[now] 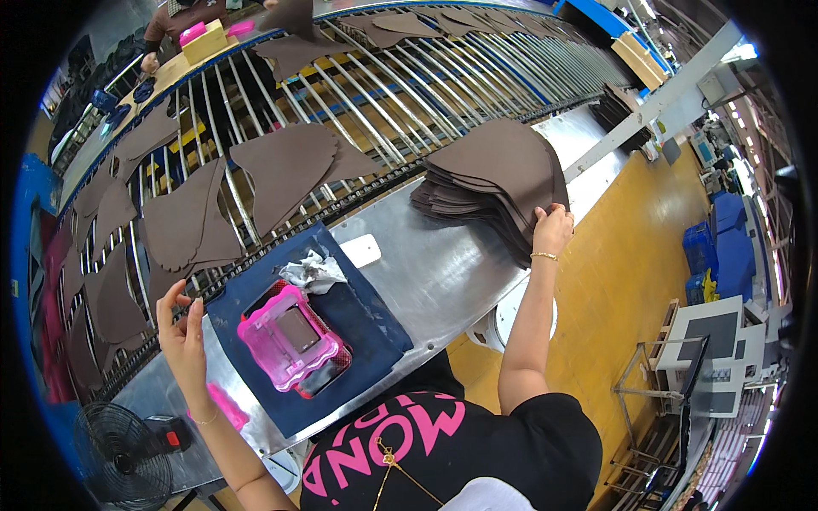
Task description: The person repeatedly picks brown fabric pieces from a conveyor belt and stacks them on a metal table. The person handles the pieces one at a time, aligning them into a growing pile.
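My right hand [552,232] pinches the near right edge of a brown cut sheet [503,162], the top one of a thick stack of curved pieces on the metal table. How many layers the fingers hold cannot be made out. My left hand [181,334] is raised at the left of a dark blue mat [375,319], fingers apart and holding nothing. On the mat stand a pink plastic tray [277,349] with a small dark block [296,329] inside, and a crumpled, stained white cloth [313,271]. A white rounded object [361,250] lies beside the mat.
Beyond the table runs a roller conveyor [409,94] carrying several brown pieces [281,175]. Another person [183,21] is at its far side. A black fan [123,456] stands at lower left. A grey metal post [656,102] slants at the right, and a white bucket [515,319] is below the table.
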A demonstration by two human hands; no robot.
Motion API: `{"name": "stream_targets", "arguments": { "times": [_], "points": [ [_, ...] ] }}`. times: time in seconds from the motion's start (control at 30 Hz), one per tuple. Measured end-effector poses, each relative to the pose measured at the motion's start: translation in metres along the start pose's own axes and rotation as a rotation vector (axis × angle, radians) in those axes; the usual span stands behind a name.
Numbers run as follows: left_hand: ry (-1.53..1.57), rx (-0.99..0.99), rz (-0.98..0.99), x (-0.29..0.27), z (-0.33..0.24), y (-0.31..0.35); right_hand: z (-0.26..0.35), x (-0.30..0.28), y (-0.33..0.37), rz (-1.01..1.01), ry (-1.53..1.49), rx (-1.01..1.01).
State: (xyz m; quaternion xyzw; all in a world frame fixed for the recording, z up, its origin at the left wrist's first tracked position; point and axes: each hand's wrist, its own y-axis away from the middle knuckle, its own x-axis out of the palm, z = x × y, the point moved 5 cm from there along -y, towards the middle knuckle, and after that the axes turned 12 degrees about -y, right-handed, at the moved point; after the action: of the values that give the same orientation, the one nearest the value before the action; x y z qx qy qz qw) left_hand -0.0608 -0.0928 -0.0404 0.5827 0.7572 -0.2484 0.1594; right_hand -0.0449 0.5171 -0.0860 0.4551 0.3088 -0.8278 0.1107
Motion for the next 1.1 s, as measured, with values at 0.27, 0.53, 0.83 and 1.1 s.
{"name": "stream_targets", "arguments": {
  "times": [0.27,0.53,0.83,1.1],
  "points": [
    [-0.012,0.021,-0.012,-0.009,0.006,0.006,0.006,0.006,-0.014,0.301,-0.351,0.133],
    [0.082,0.012,0.088,0.015,-0.033,-0.002,0.113,-0.094,0.023,0.232,-1.036,-0.298],
    [0.412,-0.121,0.047,-0.041,-0.038,0.022,0.243,-0.099,0.166,0.965,-1.862,-0.353],
    [-0.116,-0.033,-0.379,-0.155,-0.033,0.088,0.267,-0.059,0.258,1.227,-1.417,-0.909]
  ]
}}
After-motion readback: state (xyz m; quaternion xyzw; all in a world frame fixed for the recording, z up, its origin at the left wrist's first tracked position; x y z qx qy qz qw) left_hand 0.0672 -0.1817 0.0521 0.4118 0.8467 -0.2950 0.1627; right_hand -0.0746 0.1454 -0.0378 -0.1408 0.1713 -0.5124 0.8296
